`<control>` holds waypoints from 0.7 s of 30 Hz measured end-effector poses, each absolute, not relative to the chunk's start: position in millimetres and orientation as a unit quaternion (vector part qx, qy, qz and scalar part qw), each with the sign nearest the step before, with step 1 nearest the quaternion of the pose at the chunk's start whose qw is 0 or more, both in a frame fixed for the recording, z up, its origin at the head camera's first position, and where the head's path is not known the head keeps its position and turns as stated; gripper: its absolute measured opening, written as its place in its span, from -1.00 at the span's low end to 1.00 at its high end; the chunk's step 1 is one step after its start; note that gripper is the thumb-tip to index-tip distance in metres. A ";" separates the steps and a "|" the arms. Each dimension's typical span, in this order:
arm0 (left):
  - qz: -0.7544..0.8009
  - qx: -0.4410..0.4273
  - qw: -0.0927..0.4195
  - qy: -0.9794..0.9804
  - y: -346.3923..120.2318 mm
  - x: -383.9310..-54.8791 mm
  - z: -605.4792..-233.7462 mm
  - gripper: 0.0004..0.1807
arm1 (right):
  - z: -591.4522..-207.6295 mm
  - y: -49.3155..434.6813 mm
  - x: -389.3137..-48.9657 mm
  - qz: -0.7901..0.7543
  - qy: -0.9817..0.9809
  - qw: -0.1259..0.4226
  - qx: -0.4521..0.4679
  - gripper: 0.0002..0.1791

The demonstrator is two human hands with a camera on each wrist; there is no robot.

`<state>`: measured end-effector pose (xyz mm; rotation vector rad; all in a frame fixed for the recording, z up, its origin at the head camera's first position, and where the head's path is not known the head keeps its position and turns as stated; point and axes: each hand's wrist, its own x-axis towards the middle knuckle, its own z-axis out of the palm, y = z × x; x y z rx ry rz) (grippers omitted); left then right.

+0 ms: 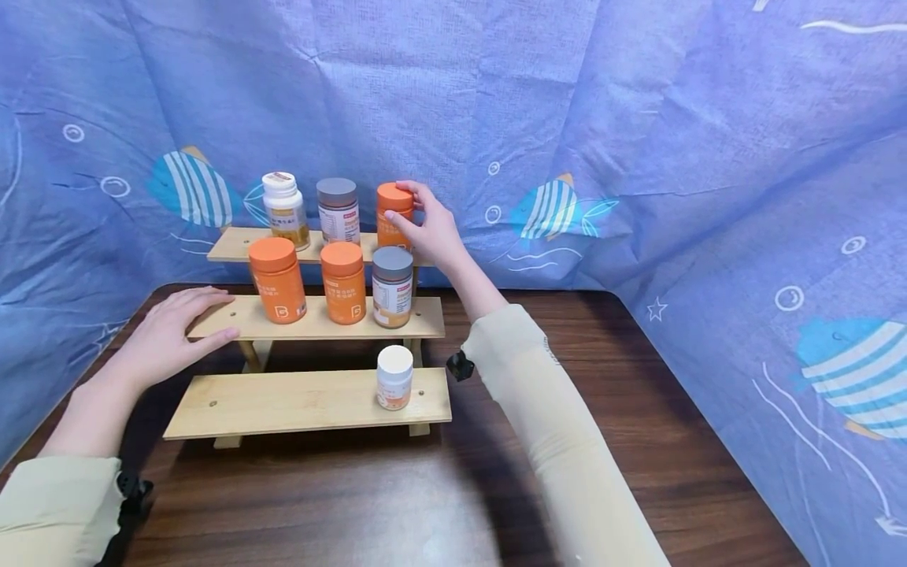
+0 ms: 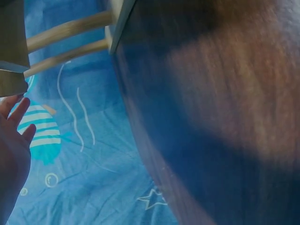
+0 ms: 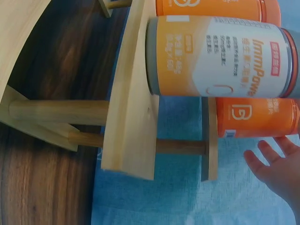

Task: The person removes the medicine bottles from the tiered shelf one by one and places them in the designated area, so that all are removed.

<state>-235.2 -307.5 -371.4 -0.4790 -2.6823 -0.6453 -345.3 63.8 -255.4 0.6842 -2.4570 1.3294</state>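
Observation:
At the right end of the top shelf stands an orange bottle (image 1: 393, 230). My right hand (image 1: 434, 228) grips it near its lid, thumb in front and fingers at the far side. The right wrist view shows those fingertips (image 3: 265, 152) against the same bottle (image 3: 258, 117), partly hidden by a grey-lidded bottle (image 3: 220, 58). My left hand (image 1: 166, 331) touches the left end of the middle shelf (image 1: 227, 315), its fingers loosely spread. Seen from the left wrist, the fingers (image 2: 18, 112) reach the shelf's end.
Beside the gripped bottle stand a grey-lidded bottle (image 1: 338, 214) and a white-capped bottle (image 1: 286, 213). The middle shelf holds two orange bottles (image 1: 278, 283) and a grey-lidded one (image 1: 392, 291). A small white bottle (image 1: 394, 382) stands on the bottom shelf (image 1: 298, 402). A blue cloth (image 1: 453, 94) hangs behind.

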 end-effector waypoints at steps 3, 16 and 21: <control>-0.255 -0.152 0.160 -0.941 -307.7 -233.6 -373.0 -0.31 | -256.4 59.3 -345.2 0.463 -0.845 0.147 0.222 -0.45; -0.280 -0.134 0.153 -0.938 -309.8 -232.9 -376.4 -0.30 | -262.0 58.6 -340.9 0.500 -0.826 0.178 0.191 -0.49; -0.286 -0.126 0.147 -0.939 -308.6 -233.7 -374.2 -0.29 | -260.0 65.7 -337.2 0.498 -0.822 0.186 0.206 -0.50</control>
